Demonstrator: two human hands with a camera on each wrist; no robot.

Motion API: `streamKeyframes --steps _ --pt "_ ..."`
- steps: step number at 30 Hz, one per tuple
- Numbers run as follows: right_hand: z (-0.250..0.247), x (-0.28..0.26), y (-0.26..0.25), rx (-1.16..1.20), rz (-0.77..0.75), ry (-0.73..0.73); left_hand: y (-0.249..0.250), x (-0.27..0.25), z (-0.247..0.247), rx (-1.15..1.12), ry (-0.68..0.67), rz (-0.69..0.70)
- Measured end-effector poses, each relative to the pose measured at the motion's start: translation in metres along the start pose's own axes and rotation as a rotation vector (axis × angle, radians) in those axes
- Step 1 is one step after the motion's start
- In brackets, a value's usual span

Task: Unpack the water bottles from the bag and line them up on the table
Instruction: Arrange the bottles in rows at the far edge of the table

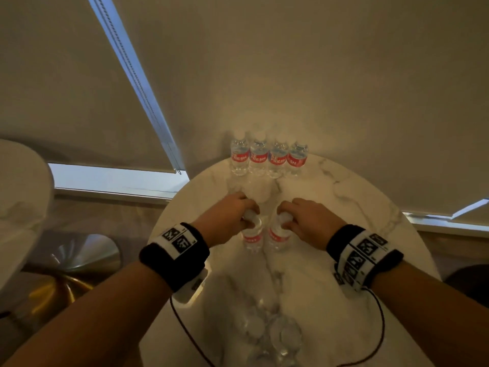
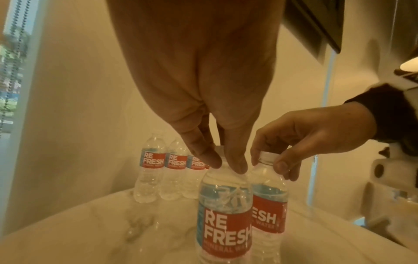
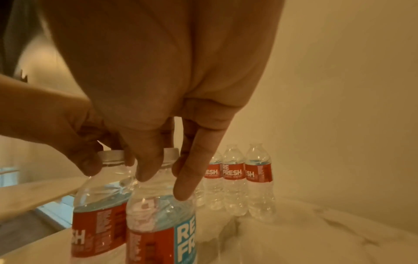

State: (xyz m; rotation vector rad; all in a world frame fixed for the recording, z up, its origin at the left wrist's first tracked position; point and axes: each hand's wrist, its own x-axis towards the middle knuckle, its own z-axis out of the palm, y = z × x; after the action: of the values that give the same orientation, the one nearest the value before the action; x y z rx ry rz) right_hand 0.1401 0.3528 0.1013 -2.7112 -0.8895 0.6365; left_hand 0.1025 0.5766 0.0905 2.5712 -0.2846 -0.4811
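Observation:
Both hands are over the middle of the round marble table, each on a clear water bottle with a red and blue label. My left hand pinches the neck of the left bottle just under its white cap. The right bottle is held the same way by my right hand. The two bottles are upright and almost touch. A row of several bottles stands at the table's far edge.
A clear plastic bag with more bottles lies at the near edge, blurred. Roller blinds and a bead chain hang behind the table. Another white table on a gold base stands at the left. Bare marble lies either side of the hands.

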Motion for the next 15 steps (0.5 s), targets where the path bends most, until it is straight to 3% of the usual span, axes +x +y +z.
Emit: streamKeyframes --steps 8,15 --pt "-0.04 0.121 0.012 -0.035 -0.014 0.1 -0.043 0.093 -0.054 0.068 0.14 -0.017" --pt "-0.057 0.17 0.017 -0.102 -0.063 0.116 -0.066 0.131 -0.076 0.117 0.169 -0.051"
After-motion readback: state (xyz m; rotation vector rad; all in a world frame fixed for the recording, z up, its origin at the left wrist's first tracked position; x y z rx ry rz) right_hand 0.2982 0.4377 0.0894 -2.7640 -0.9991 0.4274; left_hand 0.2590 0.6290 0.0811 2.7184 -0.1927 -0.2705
